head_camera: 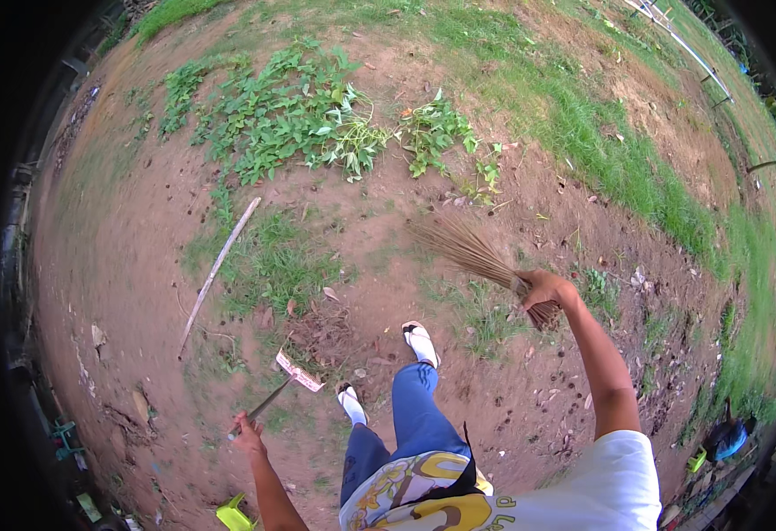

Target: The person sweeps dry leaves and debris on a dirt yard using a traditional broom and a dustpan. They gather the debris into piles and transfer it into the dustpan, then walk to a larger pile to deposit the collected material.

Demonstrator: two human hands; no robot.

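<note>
My right hand (547, 290) grips a bundled stick broom (471, 252) near its bound end, and the bristles fan out toward the upper left above bare soil. In my left hand (248, 433) is the dark handle of a rake (300, 372) with a pale, toothed head. That head is beside a small heap of dry leaves and grass clippings (325, 335), in front of my feet. Whether the teeth touch the ground I cannot tell.
A wooden stick (218, 275) lies on the soil at left. Leafy green vines (281, 113) spread ahead, with grass (600, 146) at right. A yellow-green plastic object (234, 514) is at lower left. A pale pole (683, 46) stands far right.
</note>
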